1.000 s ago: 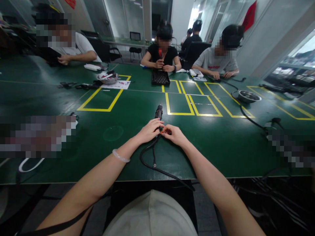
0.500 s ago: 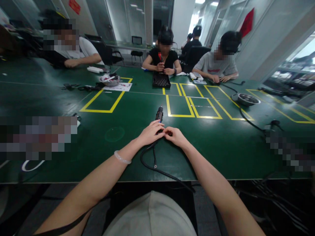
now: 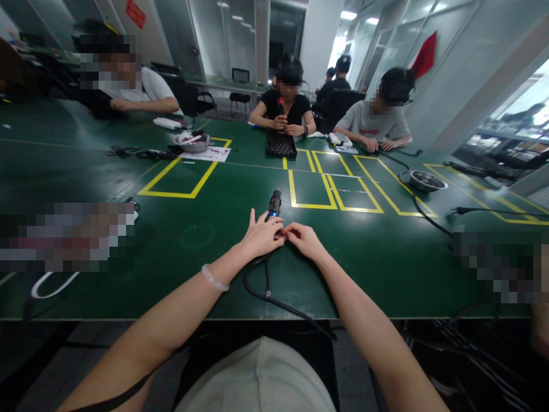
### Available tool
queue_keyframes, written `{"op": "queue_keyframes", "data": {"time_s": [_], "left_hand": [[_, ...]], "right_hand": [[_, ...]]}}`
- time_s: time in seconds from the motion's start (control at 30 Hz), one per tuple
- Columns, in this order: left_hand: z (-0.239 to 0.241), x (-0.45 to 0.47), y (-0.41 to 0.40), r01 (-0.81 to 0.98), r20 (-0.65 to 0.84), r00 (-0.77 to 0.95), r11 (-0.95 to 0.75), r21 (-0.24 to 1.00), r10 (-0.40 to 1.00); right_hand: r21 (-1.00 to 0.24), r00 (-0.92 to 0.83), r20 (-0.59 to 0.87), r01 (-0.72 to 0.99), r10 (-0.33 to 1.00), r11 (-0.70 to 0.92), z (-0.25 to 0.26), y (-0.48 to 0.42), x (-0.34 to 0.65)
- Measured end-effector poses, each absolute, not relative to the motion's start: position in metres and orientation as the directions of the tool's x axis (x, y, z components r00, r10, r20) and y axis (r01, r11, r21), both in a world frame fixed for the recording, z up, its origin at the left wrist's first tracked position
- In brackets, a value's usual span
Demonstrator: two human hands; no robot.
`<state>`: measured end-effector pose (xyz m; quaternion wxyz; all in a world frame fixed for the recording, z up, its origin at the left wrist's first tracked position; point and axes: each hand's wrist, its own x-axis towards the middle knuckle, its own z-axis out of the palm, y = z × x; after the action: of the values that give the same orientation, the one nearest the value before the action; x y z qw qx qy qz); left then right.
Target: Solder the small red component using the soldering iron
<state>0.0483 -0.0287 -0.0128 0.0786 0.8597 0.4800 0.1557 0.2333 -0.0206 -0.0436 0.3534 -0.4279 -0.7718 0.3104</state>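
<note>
A black pen-shaped corded tool (image 3: 274,204) lies on the green table (image 3: 369,257), its tip pointing away from me. My left hand (image 3: 261,236) rests over its near end, thumb and one finger raised, the others curled on the tool. My right hand (image 3: 303,238) meets it from the right, fingertips pinched on something small at the tool's base that I cannot make out. The tool's black cable (image 3: 266,289) loops toward me and runs off the table's front edge. A pale bangle (image 3: 213,277) circles my left wrist.
Yellow taped rectangles (image 3: 334,191) mark the table beyond the tool. Three people sit at the far side; one has a black tray (image 3: 281,145) before them. A metal bowl (image 3: 424,181) with a cable sits right, another bowl (image 3: 191,139) with papers at far left.
My left hand has lifted its thumb and a finger off the tool, showing more of the tool's body. The view has tilted slightly; both hands stay at the tool's near end.
</note>
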Motion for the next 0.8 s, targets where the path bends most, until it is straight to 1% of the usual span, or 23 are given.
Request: {"op": "queue_keyframes", "data": {"time_s": [0.17,0.37,0.57,0.8], "left_hand": [[-0.008,0.034,-0.025,0.829,0.151,0.467,-0.491,0.269,0.871],[-0.007,-0.009,-0.011,0.864,0.117,0.421,-0.437,0.250,0.899],[-0.012,-0.081,0.011,0.870,0.088,0.429,-0.437,0.229,0.899],[-0.017,-0.178,0.032,0.937,-0.019,0.294,-0.284,0.204,0.956]], "right_hand": [[-0.811,-0.377,0.256,0.417,0.890,0.410,-0.041,-0.022,0.233],[-0.811,-0.380,0.241,0.427,0.893,0.400,-0.039,-0.023,0.233],[-0.804,-0.378,0.253,0.430,0.891,0.411,-0.042,-0.021,0.234],[-0.804,-0.376,0.246,0.437,0.894,0.405,-0.043,-0.021,0.234]]}}
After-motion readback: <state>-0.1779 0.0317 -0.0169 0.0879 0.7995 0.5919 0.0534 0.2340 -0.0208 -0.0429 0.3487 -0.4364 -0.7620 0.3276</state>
